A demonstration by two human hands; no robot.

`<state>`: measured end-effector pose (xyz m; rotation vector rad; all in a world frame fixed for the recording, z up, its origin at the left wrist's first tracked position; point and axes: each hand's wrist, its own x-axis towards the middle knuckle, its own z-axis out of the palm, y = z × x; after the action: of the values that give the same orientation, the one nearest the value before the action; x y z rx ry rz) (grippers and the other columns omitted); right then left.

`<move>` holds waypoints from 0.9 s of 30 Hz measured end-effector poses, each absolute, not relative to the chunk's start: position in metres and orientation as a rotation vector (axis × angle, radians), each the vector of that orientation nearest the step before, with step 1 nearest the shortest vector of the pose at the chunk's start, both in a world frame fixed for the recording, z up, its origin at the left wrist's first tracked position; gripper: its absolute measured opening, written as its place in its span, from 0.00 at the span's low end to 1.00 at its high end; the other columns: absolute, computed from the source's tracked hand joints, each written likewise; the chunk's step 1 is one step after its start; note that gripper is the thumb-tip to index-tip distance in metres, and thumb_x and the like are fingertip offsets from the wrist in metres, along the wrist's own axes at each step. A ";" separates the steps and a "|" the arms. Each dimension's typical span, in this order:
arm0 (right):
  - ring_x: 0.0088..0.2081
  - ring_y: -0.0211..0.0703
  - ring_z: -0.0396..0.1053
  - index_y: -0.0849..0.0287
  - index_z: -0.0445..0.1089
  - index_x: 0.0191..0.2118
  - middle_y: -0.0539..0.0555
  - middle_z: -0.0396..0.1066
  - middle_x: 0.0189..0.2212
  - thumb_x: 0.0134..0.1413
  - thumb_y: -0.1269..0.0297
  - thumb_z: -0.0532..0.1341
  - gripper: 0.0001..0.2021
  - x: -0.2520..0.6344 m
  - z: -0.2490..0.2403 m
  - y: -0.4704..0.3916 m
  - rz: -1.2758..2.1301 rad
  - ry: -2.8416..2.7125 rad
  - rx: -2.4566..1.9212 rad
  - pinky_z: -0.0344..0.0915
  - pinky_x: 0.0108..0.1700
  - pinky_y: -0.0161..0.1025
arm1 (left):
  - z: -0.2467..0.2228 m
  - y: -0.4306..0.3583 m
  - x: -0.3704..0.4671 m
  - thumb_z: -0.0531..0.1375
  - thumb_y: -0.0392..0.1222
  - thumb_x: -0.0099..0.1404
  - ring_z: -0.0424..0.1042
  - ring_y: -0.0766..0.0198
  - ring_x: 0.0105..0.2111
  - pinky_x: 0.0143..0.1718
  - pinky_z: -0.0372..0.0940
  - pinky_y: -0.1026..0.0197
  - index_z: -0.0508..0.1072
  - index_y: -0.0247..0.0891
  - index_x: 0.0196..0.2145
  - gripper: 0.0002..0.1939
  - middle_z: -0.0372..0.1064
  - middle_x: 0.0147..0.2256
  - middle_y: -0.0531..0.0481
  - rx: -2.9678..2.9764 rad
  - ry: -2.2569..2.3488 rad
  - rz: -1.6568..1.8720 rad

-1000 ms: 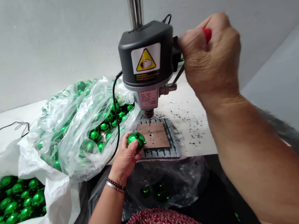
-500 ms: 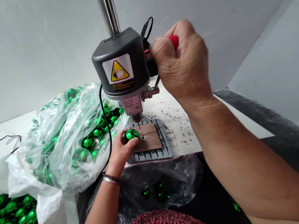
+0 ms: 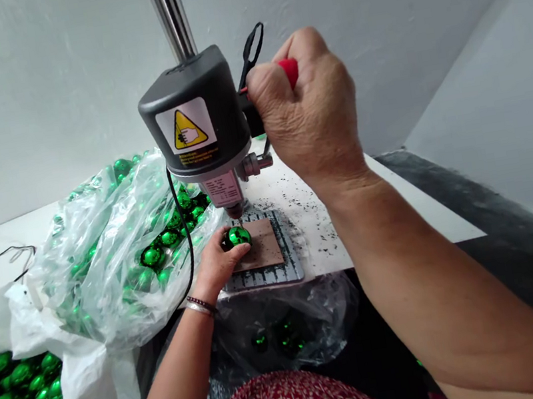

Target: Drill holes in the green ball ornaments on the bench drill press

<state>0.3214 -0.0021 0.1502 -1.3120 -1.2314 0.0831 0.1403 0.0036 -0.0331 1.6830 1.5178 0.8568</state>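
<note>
My left hand (image 3: 220,259) grips a shiny green ball (image 3: 238,236) between thumb and fingers, on the brown board (image 3: 267,243) of the drill press base. Right above the ball is the chuck (image 3: 235,212) of the black bench drill press (image 3: 193,120); whether the bit touches the ball I cannot tell. My right hand (image 3: 309,105) is wrapped round the drill press lever, and its red knob (image 3: 289,72) shows between thumb and fingers. Beneath the board lies the grey slotted base plate (image 3: 289,250).
A clear plastic bag (image 3: 106,245) of green balls lies on the white table (image 3: 313,219), left of the drill. A white sack (image 3: 90,382) of green balls stands at lower left. Dark shavings cover the table right of the base. Another clear bag (image 3: 326,318) hangs below the table edge.
The green ball in my left hand has moved right, under the chuck, covering the hole in the board. The drill head has swung left in view, with my right hand still on its lever.
</note>
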 end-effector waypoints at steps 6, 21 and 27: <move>0.27 0.28 0.47 0.59 0.49 0.27 0.43 0.51 0.23 0.59 0.62 0.55 0.14 0.323 0.150 -0.001 0.047 -1.254 -1.327 0.47 0.35 0.30 | -0.019 -0.001 0.151 0.69 0.41 0.48 0.71 0.58 0.36 0.43 0.65 0.57 0.73 0.39 0.52 0.32 0.74 0.37 0.50 1.744 1.566 0.737; 0.26 0.28 0.49 0.60 0.53 0.28 0.43 0.53 0.22 0.58 0.64 0.56 0.12 0.321 0.146 -0.003 0.018 -1.222 -1.297 0.49 0.34 0.31 | -0.033 -0.006 0.153 0.67 0.44 0.51 0.71 0.59 0.37 0.42 0.65 0.60 0.73 0.41 0.51 0.28 0.75 0.36 0.53 1.844 1.449 0.726; 0.25 0.25 0.48 0.60 0.53 0.28 0.42 0.52 0.22 0.57 0.65 0.53 0.09 0.321 0.135 -0.010 -0.087 -1.246 -1.243 0.50 0.34 0.30 | -0.041 -0.004 0.152 0.68 0.45 0.50 0.71 0.56 0.39 0.44 0.65 0.58 0.74 0.42 0.50 0.28 0.75 0.38 0.52 1.840 1.462 0.764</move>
<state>0.3206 -0.0101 0.1352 -1.2428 -1.2464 -0.0871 0.1517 -0.0044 -0.0407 1.8403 1.4623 0.7644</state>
